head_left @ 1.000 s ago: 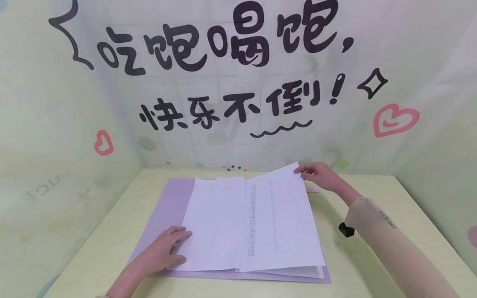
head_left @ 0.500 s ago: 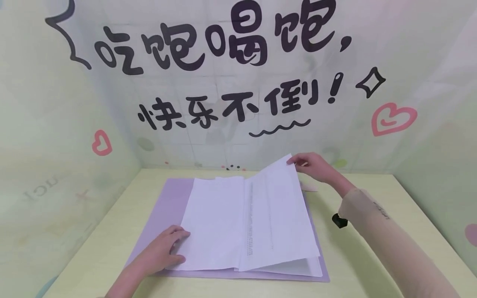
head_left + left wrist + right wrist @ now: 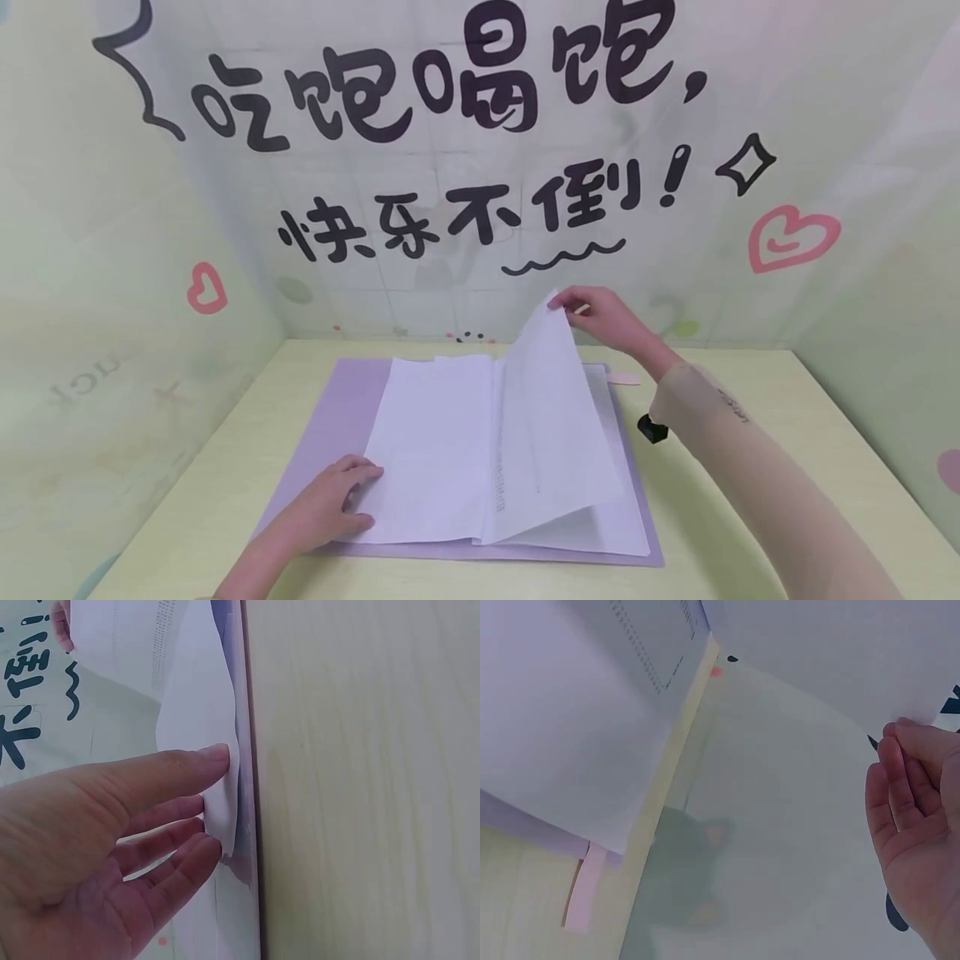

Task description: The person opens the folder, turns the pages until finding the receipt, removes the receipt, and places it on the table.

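Observation:
A purple folder [image 3: 360, 392] lies spread on the table with white pages inside. My right hand [image 3: 600, 317] pinches the far right corner of a printed sheet [image 3: 551, 433] and holds it up off the right-hand stack. In the right wrist view, thumb and fingertips of that right hand [image 3: 919, 802] meet at the edge of the raised sheet [image 3: 817, 645]. My left hand [image 3: 330, 504] rests at the near left of the blank left page [image 3: 431, 450], fingers spread. In the left wrist view, its thumb [image 3: 214, 763] lies on the page.
A pink tab [image 3: 624, 379] sticks out past the folder's far right edge. A small black object [image 3: 652, 428] shows beneath my right sleeve [image 3: 735, 450]. The pale wooden table [image 3: 750, 392] meets a printed wall covering [image 3: 450, 292] at the back and sides.
My right hand has moved up and to the left, lifting the sheet's corner higher and uncovering more of the page beneath. My left hand stays in place.

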Demonstrator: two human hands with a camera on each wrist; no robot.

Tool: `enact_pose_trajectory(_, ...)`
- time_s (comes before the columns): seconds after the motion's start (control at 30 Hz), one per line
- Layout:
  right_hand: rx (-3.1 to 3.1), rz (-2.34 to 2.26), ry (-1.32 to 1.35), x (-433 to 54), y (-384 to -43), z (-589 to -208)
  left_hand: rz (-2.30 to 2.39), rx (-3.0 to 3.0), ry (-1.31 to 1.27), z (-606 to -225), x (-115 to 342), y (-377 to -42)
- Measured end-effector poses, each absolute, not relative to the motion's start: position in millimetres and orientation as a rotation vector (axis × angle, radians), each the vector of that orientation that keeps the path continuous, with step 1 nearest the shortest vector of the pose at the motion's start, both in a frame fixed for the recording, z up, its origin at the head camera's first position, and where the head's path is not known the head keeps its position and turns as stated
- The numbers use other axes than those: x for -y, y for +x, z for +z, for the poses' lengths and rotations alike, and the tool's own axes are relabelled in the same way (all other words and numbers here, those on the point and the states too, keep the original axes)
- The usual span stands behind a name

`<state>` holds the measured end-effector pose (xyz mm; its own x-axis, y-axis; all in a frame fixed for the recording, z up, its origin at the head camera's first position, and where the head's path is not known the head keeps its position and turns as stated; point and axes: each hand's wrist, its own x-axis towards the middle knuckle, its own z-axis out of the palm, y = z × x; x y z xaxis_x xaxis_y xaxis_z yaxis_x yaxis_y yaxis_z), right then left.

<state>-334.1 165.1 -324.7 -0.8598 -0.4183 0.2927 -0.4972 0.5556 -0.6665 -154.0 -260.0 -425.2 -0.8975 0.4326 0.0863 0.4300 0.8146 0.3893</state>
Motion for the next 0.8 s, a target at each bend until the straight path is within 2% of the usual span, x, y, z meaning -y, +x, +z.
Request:
enact_pose_trajectory(0.43, 2.690, 1.146, 0.908, -140, -338, -307, 0.747, -2.919, 0.643, -426, 258, -153)
enact_pose_trajectory(0.8, 2.648, 1.206, 0.927, -104, -344, -300, 0.711, -2.957, 0.720, -429, 262, -155)
